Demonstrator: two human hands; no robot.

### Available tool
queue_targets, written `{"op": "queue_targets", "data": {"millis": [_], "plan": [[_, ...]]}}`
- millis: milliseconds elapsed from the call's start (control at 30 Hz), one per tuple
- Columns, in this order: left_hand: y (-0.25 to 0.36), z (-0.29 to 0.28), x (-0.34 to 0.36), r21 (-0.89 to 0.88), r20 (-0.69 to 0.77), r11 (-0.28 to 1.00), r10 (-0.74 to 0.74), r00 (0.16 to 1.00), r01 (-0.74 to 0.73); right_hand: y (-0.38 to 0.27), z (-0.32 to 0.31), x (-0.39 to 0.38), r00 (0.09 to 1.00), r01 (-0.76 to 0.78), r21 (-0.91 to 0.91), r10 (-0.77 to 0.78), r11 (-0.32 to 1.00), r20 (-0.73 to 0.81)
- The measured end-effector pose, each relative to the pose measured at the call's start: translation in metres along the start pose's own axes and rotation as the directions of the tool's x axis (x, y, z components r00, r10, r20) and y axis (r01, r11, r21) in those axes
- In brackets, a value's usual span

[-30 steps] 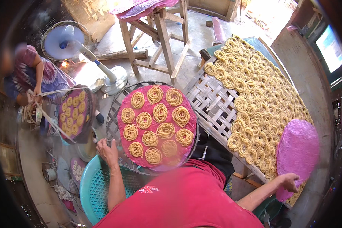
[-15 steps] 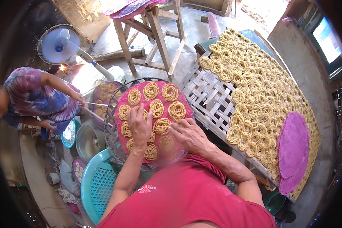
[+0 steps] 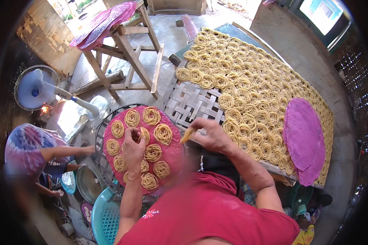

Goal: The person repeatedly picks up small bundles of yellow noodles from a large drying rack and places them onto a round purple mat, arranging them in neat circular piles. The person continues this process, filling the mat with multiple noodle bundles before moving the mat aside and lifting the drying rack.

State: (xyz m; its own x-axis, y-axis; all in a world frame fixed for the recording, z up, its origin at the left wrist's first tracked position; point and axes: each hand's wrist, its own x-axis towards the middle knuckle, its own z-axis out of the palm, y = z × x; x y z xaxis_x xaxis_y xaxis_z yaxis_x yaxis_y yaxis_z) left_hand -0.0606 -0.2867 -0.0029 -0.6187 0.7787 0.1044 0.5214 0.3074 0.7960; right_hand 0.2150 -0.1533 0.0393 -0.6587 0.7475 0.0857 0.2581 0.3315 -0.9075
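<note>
Small, rough-built food workshop: noodle nests (image 3: 259,94) in close rows across a woven rack (image 3: 190,102), others on a round pink sheet (image 3: 174,154). Bare grey floor (image 3: 173,38), plain wooden stand (image 3: 133,60), pedestal fan (image 3: 36,87), second person (image 3: 32,143) nearby.

Noodles (image 3: 186,135) now (seemingly) in right grip (image 3: 209,136)

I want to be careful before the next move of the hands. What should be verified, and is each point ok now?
1. Left hand grips a noodle nest: ok, held in the fingers over the pink round sheet.
2. Right hand grips another nest: ok, pinched in the fingertips.
3. Woven rack showing uncovered strips: ok, at its left end.
4. Laid nests all uncovered: not ok, purple-pink discs overlie the right end.
5. Co-worker's hand off the tray: cannot tell, contact at the rim is unclear.
</note>
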Motion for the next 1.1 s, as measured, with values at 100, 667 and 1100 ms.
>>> {"op": "queue_targets", "data": {"millis": [100,667,1100], "plan": [[0.013,-0.005,-0.006,-0.181,0.058,0.983,-0.005,0.998,0.016,0.023,-0.042,0.024,0.976,-0.155,0.102,0.168,0.983,-0.138],[0.065,0.051,0.011,-0.678,0.407,0.712,0.156,0.9,0.184,0.033,-0.004,0.019,0.993,-0.095,0.386,0.062,0.918,0.097],[0.021,0.022,-0.01,0.268,0.147,0.912,0.281,0.948,-0.312,0.079,-0.043,0.035,0.902,-0.099,-0.648,-0.207,0.755,-0.38]]}}
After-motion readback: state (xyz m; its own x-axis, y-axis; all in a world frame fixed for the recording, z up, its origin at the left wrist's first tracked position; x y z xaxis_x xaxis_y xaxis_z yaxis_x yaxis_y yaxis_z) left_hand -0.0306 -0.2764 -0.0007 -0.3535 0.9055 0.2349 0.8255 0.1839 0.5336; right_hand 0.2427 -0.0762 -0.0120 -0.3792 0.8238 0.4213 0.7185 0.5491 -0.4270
